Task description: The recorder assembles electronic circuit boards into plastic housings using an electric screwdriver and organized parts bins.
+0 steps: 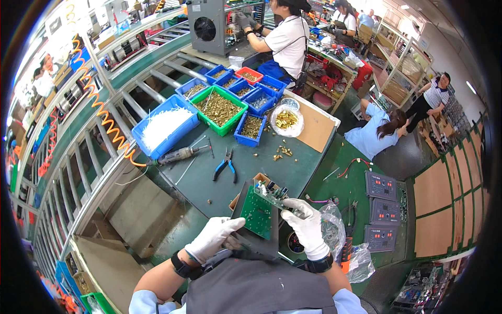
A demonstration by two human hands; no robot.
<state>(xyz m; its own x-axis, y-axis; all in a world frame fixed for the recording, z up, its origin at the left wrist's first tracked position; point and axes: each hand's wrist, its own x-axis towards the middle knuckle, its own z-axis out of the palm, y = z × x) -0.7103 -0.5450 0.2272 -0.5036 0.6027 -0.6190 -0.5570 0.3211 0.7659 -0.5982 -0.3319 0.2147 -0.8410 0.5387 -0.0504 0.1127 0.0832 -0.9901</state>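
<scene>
A green circuit board [257, 213] with raised components along its far edge stands tilted in front of me, over a dark flat panel [275, 230]. My right hand [306, 229], in a white glove, pinches the far right corner of the board. My left hand [215, 238], also gloved in white, is beside the board's left edge. Its thumb points toward the board and its fingers curl underneath; what they hold, if anything, is hidden. Past the board, blue-handled pliers [226, 166] lie on the dark green worktop [196, 183].
A power screwdriver [180, 155] lies left of the pliers. Beyond are a blue bin of white strips [195, 124], a green bin of brass parts [244, 108] and several small blue bins. Dark control panels [380, 211] and clear plastic bags [361, 264] lie right. Co-workers [290, 39] are farther off.
</scene>
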